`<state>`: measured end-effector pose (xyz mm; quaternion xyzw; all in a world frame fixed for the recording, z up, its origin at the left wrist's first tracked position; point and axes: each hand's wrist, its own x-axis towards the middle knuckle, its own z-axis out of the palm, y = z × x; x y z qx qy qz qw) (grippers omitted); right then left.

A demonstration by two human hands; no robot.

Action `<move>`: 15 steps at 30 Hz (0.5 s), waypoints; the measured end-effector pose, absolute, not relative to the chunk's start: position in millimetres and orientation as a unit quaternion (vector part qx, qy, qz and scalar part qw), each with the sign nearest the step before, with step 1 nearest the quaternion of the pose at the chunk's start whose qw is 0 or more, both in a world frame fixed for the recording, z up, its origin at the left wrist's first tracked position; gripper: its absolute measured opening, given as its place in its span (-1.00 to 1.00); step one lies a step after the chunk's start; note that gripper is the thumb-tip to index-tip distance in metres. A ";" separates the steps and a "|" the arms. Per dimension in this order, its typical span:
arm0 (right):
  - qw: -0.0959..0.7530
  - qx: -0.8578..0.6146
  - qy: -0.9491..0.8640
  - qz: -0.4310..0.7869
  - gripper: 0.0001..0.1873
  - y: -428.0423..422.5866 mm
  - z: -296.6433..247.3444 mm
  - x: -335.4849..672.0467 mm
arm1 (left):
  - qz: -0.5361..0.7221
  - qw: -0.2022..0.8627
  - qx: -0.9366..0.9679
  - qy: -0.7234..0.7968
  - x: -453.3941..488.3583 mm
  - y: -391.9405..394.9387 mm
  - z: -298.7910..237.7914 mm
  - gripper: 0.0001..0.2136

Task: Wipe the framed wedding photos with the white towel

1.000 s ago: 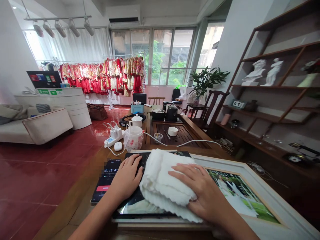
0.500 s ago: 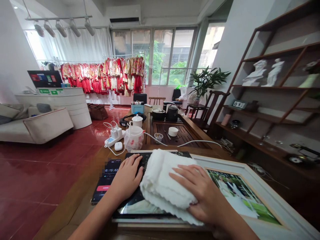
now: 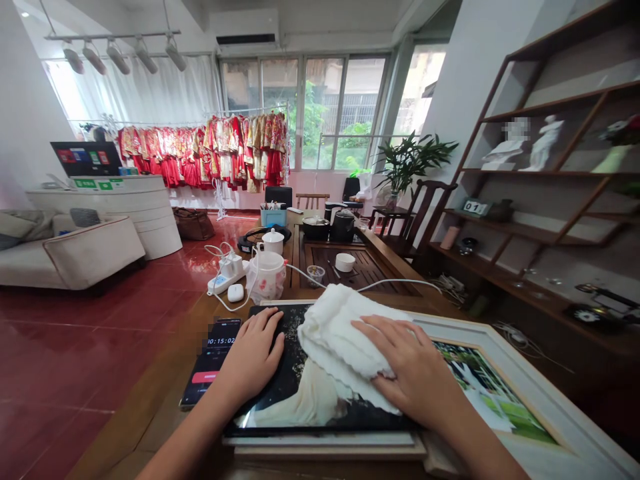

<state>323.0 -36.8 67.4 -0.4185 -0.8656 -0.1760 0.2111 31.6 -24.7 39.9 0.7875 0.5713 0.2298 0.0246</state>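
My right hand lies flat, fingers spread, pressing a folded white towel onto a dark glossy photo panel on the wooden table. My left hand rests palm down on the panel's left edge, fingers stretched out, holding it in place. A large white-framed wedding photo lies under and to the right of the panel. Just left of my left hand lies a black phone showing a timer.
Beyond the panel stand a white teapot, a power strip with cables, a small bowl and kettles on a tea tray. Wooden shelves run along the right; red floor and a sofa lie left.
My right hand has slid the towel away and to the right across the panel, uncovering more of the picture's lower part. My left hand has stayed where it was.
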 end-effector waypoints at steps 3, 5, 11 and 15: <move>0.213 -0.429 -0.857 -0.190 -0.37 -33.8 65.0 326.8 | 0.234 0.023 0.788 0.569 31.6 -24.7 39.3 -0.63; 0.212 -0.414 -0.865 -0.188 -0.35 -33.9 64.2 327.1 | 0.233 0.024 0.789 0.569 32.4 -24.7 40.4 -0.63; 0.183 -0.313 -0.923 -0.127 -0.25 -43.3 68.3 317.2 | 0.225 0.030 0.789 0.571 34.9 -24.1 46.2 -0.61; 0.166 -0.285 -0.939 -0.094 -0.25 -47.2 70.8 312.2 | 0.229 0.028 0.789 0.569 34.2 -22.6 45.0 -0.62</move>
